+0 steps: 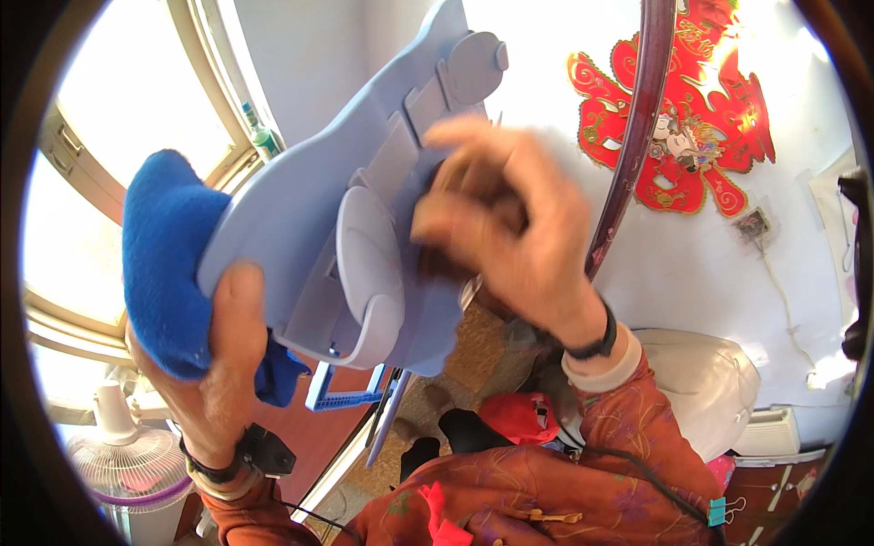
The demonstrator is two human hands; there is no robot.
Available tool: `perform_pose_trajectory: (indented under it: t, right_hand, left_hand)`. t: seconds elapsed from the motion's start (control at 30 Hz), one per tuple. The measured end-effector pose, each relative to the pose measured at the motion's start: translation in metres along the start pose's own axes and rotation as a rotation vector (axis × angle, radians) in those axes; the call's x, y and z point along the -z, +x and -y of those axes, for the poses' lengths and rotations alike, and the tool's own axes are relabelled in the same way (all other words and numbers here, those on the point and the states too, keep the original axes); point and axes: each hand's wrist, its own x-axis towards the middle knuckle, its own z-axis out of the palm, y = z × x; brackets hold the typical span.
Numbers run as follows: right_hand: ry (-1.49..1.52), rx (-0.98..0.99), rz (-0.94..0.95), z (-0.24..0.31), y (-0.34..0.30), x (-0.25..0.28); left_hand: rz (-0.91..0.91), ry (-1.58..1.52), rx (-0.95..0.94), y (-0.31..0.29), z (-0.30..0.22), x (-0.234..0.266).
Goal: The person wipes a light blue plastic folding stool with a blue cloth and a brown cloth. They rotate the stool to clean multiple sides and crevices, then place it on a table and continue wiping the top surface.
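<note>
A large light blue plastic panel (309,173) with a wavy edge is held up tilted before me. Hinged flaps run along its face, among them a rounded one (369,250) and a round-ended one (473,68). My left hand (232,332) grips the panel's lower left edge, thumb on its face, together with a bright blue cloth (168,264) bunched around that edge. In front of the panel's right side, my right hand (510,205) is smeared by motion. Its thumb and fingers are apart and curved, and I see nothing between them; whether they touch the panel I cannot tell.
Below the panel is a small blue plastic frame (346,391) by a reddish-brown tabletop (319,446). A white fan (127,455) stands at lower left, under bright windows (146,82). Red paper decorations (674,136) hang on the right wall, above a pale cushioned seat (701,382).
</note>
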Motion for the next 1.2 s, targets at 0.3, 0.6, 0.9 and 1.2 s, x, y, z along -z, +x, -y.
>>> perform_pose_trajectory:
  t: [0.3,0.6,0.9,1.2]
  right_hand:
    - [-0.520,0.449,0.076,0.037,-0.022,-0.036]
    - [-0.754,0.405,0.167,0.067,-0.015,-0.045]
    - [-0.650,0.418,0.268,0.066,-0.004,-0.047]
    - [-0.535,0.442,0.267,0.055,0.003,-0.053]
  left_hand:
    - [0.440,-0.034,0.201,0.040,-0.045,0.024]
    - [0.567,0.048,0.216,0.057,-0.053,0.022]
    - [0.383,0.040,0.012,0.048,-0.035,0.018]
    - [0.547,0.268,0.209,0.081,-0.051,0.032]
